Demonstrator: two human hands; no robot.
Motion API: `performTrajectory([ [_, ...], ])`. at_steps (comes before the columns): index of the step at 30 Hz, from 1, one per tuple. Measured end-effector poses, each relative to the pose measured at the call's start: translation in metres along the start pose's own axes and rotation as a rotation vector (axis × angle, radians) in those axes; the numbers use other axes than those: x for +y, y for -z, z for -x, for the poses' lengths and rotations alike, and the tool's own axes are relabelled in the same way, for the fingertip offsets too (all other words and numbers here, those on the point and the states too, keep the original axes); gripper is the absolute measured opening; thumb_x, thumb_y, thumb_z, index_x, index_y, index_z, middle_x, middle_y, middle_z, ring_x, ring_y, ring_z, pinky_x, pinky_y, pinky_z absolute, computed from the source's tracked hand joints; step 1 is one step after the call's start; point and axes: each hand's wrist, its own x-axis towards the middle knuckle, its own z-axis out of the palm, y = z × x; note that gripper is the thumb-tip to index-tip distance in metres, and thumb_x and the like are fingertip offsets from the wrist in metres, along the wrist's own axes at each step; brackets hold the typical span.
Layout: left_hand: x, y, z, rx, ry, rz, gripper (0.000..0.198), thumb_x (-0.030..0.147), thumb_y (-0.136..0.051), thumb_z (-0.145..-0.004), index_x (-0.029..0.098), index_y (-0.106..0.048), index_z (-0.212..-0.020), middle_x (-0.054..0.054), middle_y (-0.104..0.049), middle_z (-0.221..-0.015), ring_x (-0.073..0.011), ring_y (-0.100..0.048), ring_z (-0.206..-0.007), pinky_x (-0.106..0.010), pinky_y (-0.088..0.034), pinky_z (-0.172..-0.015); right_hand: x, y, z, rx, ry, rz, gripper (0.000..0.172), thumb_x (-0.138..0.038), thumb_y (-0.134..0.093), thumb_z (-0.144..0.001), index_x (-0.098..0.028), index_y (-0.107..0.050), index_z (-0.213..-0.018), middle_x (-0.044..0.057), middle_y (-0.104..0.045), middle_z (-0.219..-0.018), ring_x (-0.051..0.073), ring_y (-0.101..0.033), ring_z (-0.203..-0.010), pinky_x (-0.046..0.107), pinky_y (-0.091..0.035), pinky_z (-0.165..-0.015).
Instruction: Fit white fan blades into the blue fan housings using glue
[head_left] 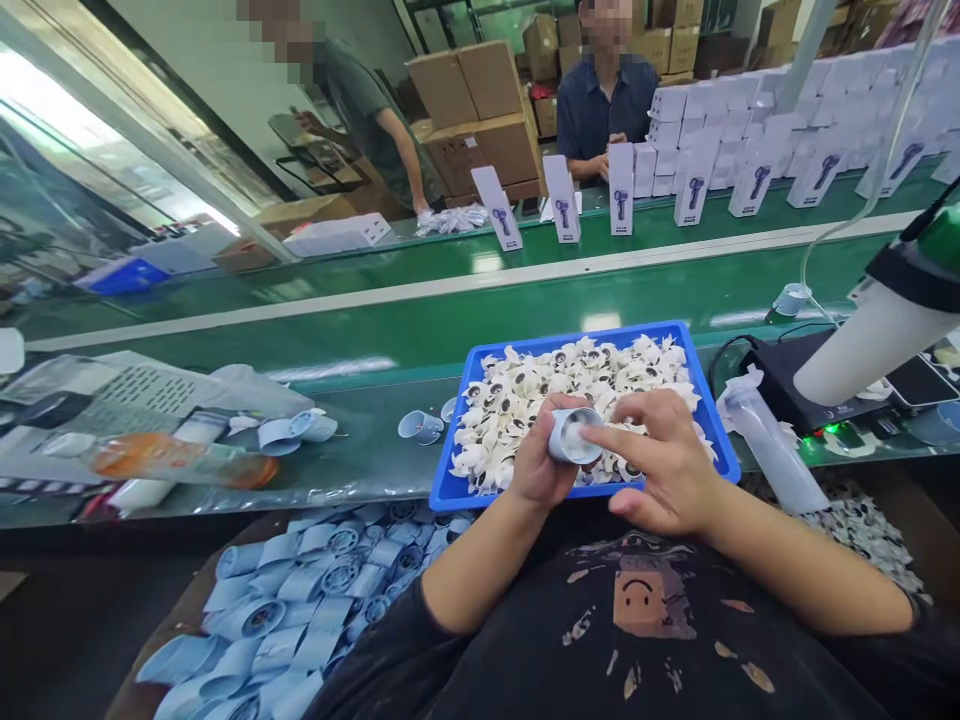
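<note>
My left hand (541, 462) is wrapped round a light-blue cylindrical plastic housing (556, 440), its open end tilted up toward me. Something whitish shows inside the opening, but its form is unclear. My right hand (664, 465) has its index fingertip at the mouth of the housing, with thumb and fingers apart and nothing gripped. Both hands are over the near side of a blue tray (712, 425). Inside the tray lies a heap of small white finned fan-like parts (517, 395), some with dark centres.
Many similar blue housings (300, 590) fill a box at lower left. A bottle of orange drink (180, 460) lies on the bench. To the right are a black device (795, 385) and a white cylinder (870, 340). White boxes (621, 190) line the green conveyor (540, 285); two people stand beyond.
</note>
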Motion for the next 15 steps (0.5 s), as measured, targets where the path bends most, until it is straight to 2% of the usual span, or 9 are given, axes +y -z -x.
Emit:
performTrajectory([
  [2,-0.001,0.002,0.0,-0.01,0.037,0.007,0.051,0.061,-0.078,-0.065,0.02,-0.056,-0.085,0.0,-0.059,-0.086,-0.0106,-0.054,-0.059,-0.02,-0.046,-0.043,0.002,0.001,0.002,-0.037,-0.019,0.033,0.066,-0.064,-0.023,-0.097,-0.017,-0.066,-0.113,0.01,-0.052,-0.107,0.024,-0.047,-0.099,0.04,-0.036,-0.086],
  [3,-0.001,0.004,0.0,-0.027,0.046,0.006,0.052,0.06,-0.079,-0.063,0.02,-0.056,-0.086,0.0,-0.059,-0.087,-0.0108,-0.055,-0.06,-0.02,-0.046,-0.044,0.003,0.003,0.004,-0.035,-0.032,0.03,0.061,-0.062,-0.026,-0.097,-0.018,-0.067,-0.11,0.009,-0.053,-0.105,0.023,-0.048,-0.098,0.04,-0.037,-0.084],
  [6,0.003,0.016,0.002,-0.104,0.081,-0.078,0.059,0.05,-0.087,-0.054,0.023,-0.057,-0.097,-0.001,-0.061,-0.091,-0.0137,-0.06,-0.067,-0.024,-0.051,-0.054,0.01,0.017,0.02,0.06,-0.055,-0.056,0.048,-0.05,-0.032,-0.1,-0.019,-0.068,-0.099,0.007,-0.051,-0.095,0.02,-0.049,-0.09,0.038,-0.04,-0.08],
  [9,0.016,0.031,-0.002,-0.079,0.066,-0.299,0.069,0.039,-0.093,-0.044,0.023,-0.059,-0.102,-0.003,-0.063,-0.092,-0.0168,-0.062,-0.073,-0.027,-0.052,-0.063,0.018,0.028,0.046,0.127,-0.128,-0.108,0.036,-0.041,-0.04,-0.099,-0.018,-0.067,-0.105,0.008,-0.052,-0.096,0.019,-0.052,-0.089,0.036,-0.045,-0.078],
  [12,0.04,0.043,-0.023,0.01,-0.031,-0.579,0.066,0.044,-0.093,-0.04,0.019,-0.062,-0.092,-0.007,-0.064,-0.093,-0.0192,-0.06,-0.075,-0.028,-0.049,-0.062,0.021,0.03,0.071,0.174,-0.226,-0.135,0.022,-0.029,-0.047,-0.096,-0.017,-0.066,-0.099,0.006,-0.054,-0.091,0.017,-0.054,-0.085,0.031,-0.048,-0.074],
  [15,0.065,0.052,-0.068,0.056,-0.104,-0.859,0.066,0.048,-0.09,-0.043,0.02,-0.056,-0.093,-0.001,-0.062,-0.085,-0.0174,-0.058,-0.072,-0.026,-0.047,-0.062,0.021,0.023,0.087,0.232,-0.154,-0.136,0.021,-0.028,-0.047,-0.095,-0.017,-0.065,-0.094,0.005,-0.056,-0.085,0.015,-0.055,-0.079,0.03,-0.046,-0.072],
])
